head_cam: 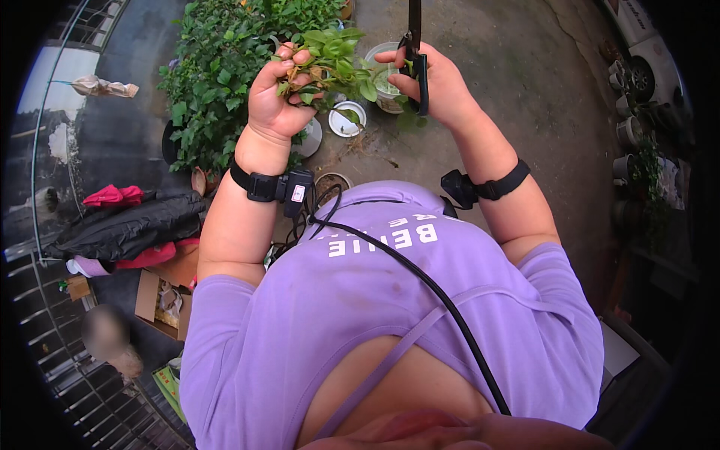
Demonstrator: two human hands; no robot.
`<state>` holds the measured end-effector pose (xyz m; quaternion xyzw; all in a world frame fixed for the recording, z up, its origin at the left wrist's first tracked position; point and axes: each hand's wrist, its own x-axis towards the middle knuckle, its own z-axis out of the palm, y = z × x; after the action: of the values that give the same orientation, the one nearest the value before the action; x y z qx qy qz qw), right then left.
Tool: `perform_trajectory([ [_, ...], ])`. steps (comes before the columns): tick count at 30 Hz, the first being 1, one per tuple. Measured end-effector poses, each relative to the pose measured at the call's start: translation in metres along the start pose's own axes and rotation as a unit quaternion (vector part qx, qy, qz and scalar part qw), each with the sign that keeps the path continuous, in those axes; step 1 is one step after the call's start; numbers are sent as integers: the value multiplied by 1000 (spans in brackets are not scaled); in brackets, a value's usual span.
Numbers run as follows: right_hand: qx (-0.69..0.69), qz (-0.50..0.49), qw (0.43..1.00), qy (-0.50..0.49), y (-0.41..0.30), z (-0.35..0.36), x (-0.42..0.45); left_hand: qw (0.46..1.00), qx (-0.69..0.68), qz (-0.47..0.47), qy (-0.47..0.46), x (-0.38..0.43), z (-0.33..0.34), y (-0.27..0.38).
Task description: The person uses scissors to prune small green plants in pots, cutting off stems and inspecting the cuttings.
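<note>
My left hand (281, 93) grips a bunch of leafy green cuttings (337, 56), some with browned, withered bits near my fingers. Held in my right hand (441, 84) is a pair of scissors with dark handles (423, 84), the blades (414, 22) pointing away from me. How far apart the blades are cannot be made out. A gap separates the scissors from the bunch. Below and between my hands stands a pale plastic bucket (387, 106), with some leaves beside it. Nearer me is a round white dish or lid (347, 121), partly overlapped by a drooping leaf.
Dense potted greenery (211, 84) crowds my left side. A soil-filled pot (332, 183) sits close to my body. Plant debris (360, 146) litters the concrete ground (506, 56). Dark clothing (135, 225) and a cardboard box (147, 295) lie left; several pots (629, 132) and a white vehicle (658, 56) stand right.
</note>
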<state>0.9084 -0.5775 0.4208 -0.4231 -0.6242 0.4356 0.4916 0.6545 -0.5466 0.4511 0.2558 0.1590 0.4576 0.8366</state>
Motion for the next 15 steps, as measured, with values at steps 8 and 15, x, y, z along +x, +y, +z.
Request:
perform_trajectory([
  [8,-24,-73,996,-42,6,17,2,999,-27,-24,-25,5,5,-13],
  [15,-43,-28,998,-20,-2,14,-5,999,-32,-10,-34,6,-5,1],
])
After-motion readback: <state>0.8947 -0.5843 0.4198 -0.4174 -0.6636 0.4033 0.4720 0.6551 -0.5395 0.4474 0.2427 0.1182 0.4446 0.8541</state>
